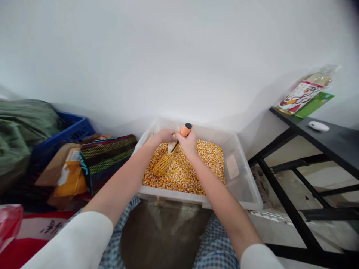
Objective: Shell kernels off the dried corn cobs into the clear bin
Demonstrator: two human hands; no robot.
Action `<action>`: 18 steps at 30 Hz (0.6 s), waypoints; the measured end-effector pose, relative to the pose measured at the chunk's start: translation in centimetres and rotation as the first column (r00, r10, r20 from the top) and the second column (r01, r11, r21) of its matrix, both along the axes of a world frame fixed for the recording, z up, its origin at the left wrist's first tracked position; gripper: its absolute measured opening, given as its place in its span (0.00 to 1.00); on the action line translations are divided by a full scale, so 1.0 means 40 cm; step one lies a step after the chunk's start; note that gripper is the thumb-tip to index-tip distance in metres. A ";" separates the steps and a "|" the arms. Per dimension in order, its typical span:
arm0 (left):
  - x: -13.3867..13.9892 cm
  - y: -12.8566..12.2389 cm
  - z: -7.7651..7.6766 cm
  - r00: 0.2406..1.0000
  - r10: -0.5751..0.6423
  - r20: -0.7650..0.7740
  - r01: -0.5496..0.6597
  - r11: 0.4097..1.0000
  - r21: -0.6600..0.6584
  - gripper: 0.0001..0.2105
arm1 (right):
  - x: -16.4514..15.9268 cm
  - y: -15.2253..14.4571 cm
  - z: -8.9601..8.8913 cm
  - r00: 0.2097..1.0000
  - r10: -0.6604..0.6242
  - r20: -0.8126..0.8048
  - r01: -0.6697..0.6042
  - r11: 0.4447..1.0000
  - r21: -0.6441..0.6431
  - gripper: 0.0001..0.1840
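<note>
My left hand (167,135) is closed around the upper end of a corn cob (163,164), which slants down over the loose corn kernels (193,170). Most of the cob still carries yellow kernels; a pale strip near the top is bare. My right hand (189,142) grips an orange-handled tool (185,129) with a black end cap. Its dark, narrow shaft points down to the left and meets the bare part of the cob. Both hands are over a translucent plastic bin (244,179) that holds the kernels. Some fingertips are hidden.
On the left are a blue crate (77,129), a dark mesh-patterned bag (109,157) and red packaging (42,231). At right, a black table (336,136) bears a bottle (304,93) and a white computer mouse (318,126). A white wall (179,56) rises behind the bin.
</note>
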State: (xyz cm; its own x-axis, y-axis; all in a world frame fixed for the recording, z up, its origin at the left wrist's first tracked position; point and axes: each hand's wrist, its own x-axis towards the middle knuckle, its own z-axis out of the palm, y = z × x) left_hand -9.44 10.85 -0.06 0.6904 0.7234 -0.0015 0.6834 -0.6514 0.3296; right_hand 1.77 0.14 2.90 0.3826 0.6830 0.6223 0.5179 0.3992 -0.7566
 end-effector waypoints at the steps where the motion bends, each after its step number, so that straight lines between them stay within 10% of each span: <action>1: 0.000 0.003 -0.003 1.000 0.000 0.000 0.000 1.000 0.004 0.14 | 0.001 -0.001 -0.001 1.000 0.007 0.000 -0.007 1.000 -0.001 0.13; 18: -0.007 0.017 -0.009 1.000 -0.003 -0.010 0.003 1.000 -0.007 0.12 | -0.011 0.016 -0.050 0.994 0.069 0.089 -0.065 0.997 -0.050 0.13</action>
